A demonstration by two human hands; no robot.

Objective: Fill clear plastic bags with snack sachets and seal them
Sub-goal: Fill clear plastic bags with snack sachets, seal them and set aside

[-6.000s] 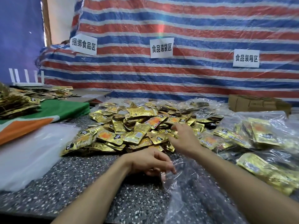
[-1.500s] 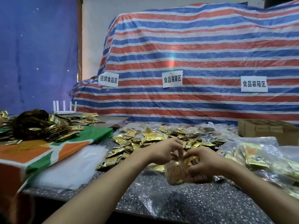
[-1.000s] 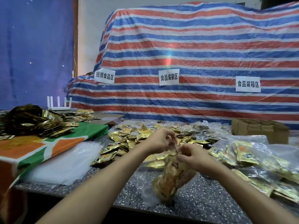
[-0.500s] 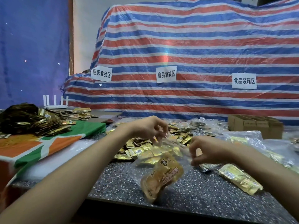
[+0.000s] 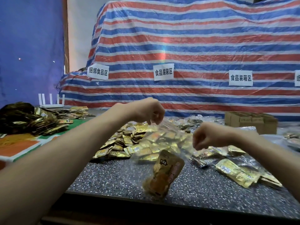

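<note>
I have spread my hands wider: left grip (image 5: pixel 146 111) and right grip (image 5: pixel 208 138) pinch the bag (image 5: pixel 162 140) mouth taut, so I judge sealing is in hand, next pressing it closed evenly.

light: dim, flat indoor, no clear source | glare: faint rainbow streak up the striped tarp (image 5: pixel 163 51) at frame centre; glints on gold sachets (image 5: pixel 126 143) | blur: clear bag (image 5: pixel 164 172) at lower centre and sachets at lower right smeared | distortion: table edge (image 5: pixel 227 207) bows, forearm (image 5: pixel 48 159) at lower left looms | shadow: bottom strip near black
</note>
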